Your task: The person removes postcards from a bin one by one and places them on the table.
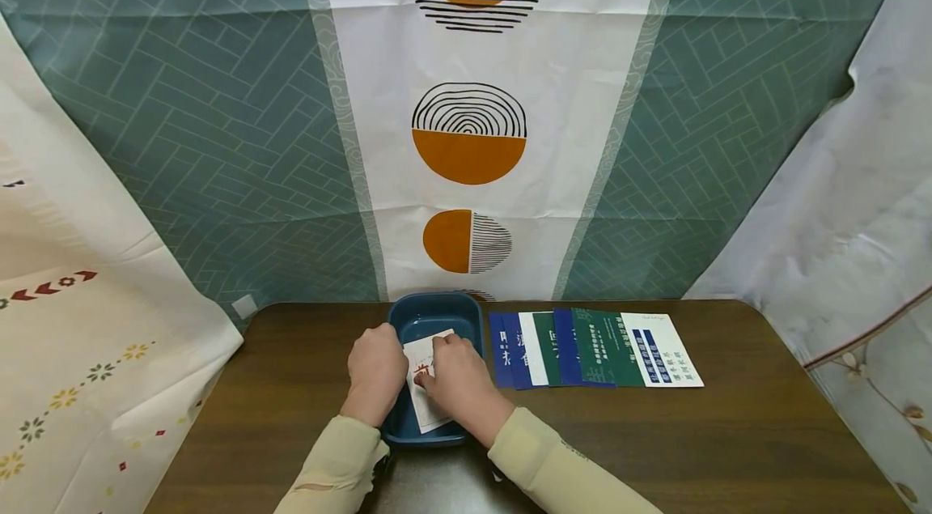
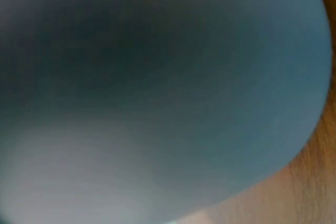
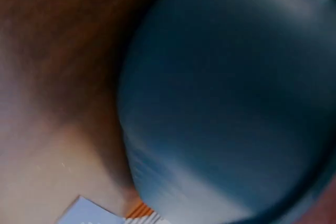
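Observation:
A dark blue rectangular tray (image 1: 429, 443) stands near the far edge of the table. Tilted inside it is a white card (image 1: 431, 414) with red print. My left hand (image 1: 377, 372) is curled at the tray's left rim and grips it, its fingertips hidden. From the right, my right hand (image 1: 466, 384) reaches over the opposite rim. Its thumb lies on the card's face, and the fingers pinch the card near its upper right edge. Both wrist views are blurred and filled mostly by the tray, whose wall (image 2: 252, 103) curves past the left wrist and whose side (image 3: 210, 103) fills much of the right wrist view.
Right of the tray, several blue, green and white printed cards (image 1: 597, 348) overlap in a row. The brown wooden table (image 1: 692, 441) ends at a patterned green and white cloth (image 1: 466, 255) behind. Pale cloths (image 1: 87, 320) hang at both sides.

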Available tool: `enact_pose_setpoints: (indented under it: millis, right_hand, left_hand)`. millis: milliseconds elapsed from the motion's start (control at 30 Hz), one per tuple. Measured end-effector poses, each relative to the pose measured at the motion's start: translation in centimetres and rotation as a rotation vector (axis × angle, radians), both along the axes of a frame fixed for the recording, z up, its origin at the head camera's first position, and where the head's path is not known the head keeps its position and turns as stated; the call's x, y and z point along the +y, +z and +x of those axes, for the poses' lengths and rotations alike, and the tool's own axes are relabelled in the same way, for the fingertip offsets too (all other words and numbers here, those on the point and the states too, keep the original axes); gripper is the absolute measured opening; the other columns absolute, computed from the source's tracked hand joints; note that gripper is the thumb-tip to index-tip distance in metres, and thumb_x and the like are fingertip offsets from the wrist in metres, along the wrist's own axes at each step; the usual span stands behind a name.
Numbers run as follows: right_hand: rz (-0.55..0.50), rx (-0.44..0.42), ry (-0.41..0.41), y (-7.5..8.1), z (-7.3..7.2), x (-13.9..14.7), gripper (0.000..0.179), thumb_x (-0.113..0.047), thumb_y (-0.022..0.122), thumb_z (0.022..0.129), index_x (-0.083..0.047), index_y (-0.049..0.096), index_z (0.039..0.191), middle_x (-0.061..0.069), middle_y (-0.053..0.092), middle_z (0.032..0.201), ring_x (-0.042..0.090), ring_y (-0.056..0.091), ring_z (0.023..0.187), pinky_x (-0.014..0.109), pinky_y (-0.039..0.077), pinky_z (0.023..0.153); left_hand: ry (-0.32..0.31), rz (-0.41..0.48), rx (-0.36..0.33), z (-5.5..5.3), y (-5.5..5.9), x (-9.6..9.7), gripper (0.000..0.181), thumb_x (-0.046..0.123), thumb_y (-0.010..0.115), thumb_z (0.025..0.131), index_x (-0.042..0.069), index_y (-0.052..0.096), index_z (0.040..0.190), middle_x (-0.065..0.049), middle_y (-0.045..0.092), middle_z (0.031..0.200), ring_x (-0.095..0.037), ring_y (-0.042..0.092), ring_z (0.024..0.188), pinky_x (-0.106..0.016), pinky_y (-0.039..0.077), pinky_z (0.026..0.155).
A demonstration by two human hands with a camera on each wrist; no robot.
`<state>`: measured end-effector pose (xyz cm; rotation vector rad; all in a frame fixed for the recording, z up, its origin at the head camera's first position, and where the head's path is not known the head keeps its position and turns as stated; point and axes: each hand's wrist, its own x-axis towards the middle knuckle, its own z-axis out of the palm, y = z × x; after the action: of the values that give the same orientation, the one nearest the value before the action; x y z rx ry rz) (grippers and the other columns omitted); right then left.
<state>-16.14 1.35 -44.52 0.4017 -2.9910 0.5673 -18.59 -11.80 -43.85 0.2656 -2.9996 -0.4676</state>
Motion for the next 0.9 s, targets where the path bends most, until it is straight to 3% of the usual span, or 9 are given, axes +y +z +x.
enact_pose_setpoints:
  millis: [300, 533, 733, 900]
  right_hand:
    - [0.092, -0.058, -0.062, -1.5, -0.1, -0.5, 0.074, -0.051, 0.077, 0.067, 0.002, 0.056, 0.114, 0.014, 0.060, 0.092, 0.024, 0.055, 0.079, 0.037, 0.052, 0.066]
    - [0.122, -0.108, -0.090, -2.0, -0.1, -0.9, 0.083, -0.055, 0.078, 0.064, 0.004, 0.052, 0.117, 0.016, 0.059, 0.092, 0.025, 0.056, 0.083, 0.039, 0.053, 0.068]
    - [0.137, -0.099, -0.132, -2.2, -0.2, -1.2, 0.090, -0.057, 0.079, 0.060, 0.005, 0.050, 0.118, 0.017, 0.059, 0.092, 0.027, 0.057, 0.085, 0.040, 0.054, 0.070]
    - [0.147, -0.082, -0.147, -2.2, -0.4, -1.4, 0.085, -0.054, 0.082, 0.057, 0.003, 0.053, 0.113, 0.016, 0.058, 0.088, 0.026, 0.056, 0.083, 0.040, 0.053, 0.067]
  left_hand:
    - [-0.010, -0.001, 0.021, 0.1, 0.1, 0.1, 0.016, 0.007, 0.065, 0.077, -0.005, 0.068, 0.087, -0.021, 0.068, 0.076, -0.033, 0.065, 0.060, -0.046, 0.050, 0.047]
    - [-0.013, 0.003, 0.020, 0.1, 0.0, 0.1, 0.017, 0.007, 0.065, 0.077, -0.006, 0.068, 0.088, -0.021, 0.068, 0.078, -0.033, 0.065, 0.060, -0.046, 0.051, 0.048]
    - [-0.016, 0.001, 0.025, 0.1, 0.0, 0.1, 0.017, 0.007, 0.064, 0.078, -0.006, 0.068, 0.087, -0.021, 0.068, 0.077, -0.032, 0.064, 0.058, -0.045, 0.051, 0.047]
    - [-0.015, 0.002, 0.026, 0.1, 0.0, 0.1, 0.016, 0.007, 0.064, 0.078, -0.005, 0.068, 0.087, -0.021, 0.068, 0.077, -0.032, 0.065, 0.059, -0.045, 0.049, 0.046]
